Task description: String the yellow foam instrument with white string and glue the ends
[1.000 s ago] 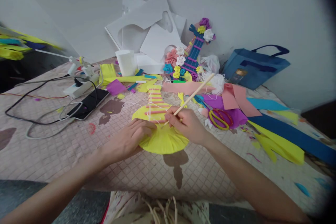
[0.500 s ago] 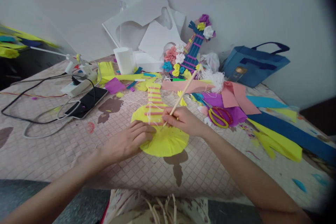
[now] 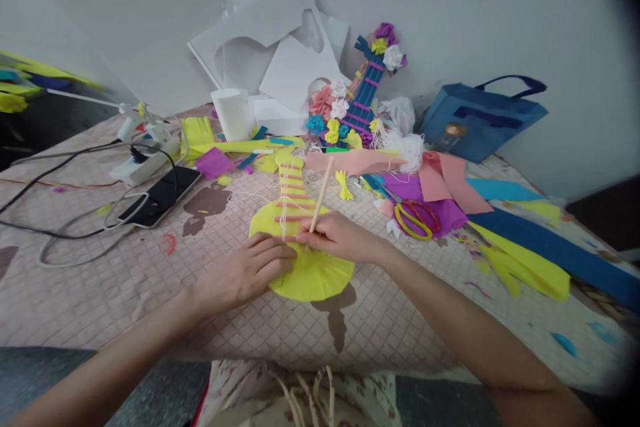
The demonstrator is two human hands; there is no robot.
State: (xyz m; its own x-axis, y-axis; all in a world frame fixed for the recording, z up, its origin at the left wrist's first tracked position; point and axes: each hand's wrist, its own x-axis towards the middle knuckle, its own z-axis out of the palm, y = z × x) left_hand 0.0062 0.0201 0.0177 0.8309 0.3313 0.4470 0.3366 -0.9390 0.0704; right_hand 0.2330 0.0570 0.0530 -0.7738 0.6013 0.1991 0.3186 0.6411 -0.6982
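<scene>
A flat yellow crepe-paper guitar [image 3: 315, 277] lies on the table in front of me, with pink strips across its neck and body. White strings [image 3: 284, 193] run lengthwise over the strips, and a loose strand trails left. My left hand [image 3: 255, 265] rests on the left side of the guitar's body, fingers bent together and pressing on it. In my right hand [image 3: 337, 236] is a thin wooden stick [image 3: 323, 193], pinched near its lower end. That end points down at the guitar's body close to the string ends; the exact contact is hidden by my fingers.
Scissors [image 3: 414, 220] lie to the right among purple, pink, blue and yellow paper strips. A finished blue guitar with paper flowers [image 3: 365, 97] leans at the back, near a blue bag [image 3: 483, 121]. On the left are a phone [image 3: 163, 197], cables and a power strip [image 3: 145, 163].
The stick has swung more upright, its top end moving left. My right hand has shifted slightly down and left, closer to my left hand, which stays on the guitar.
</scene>
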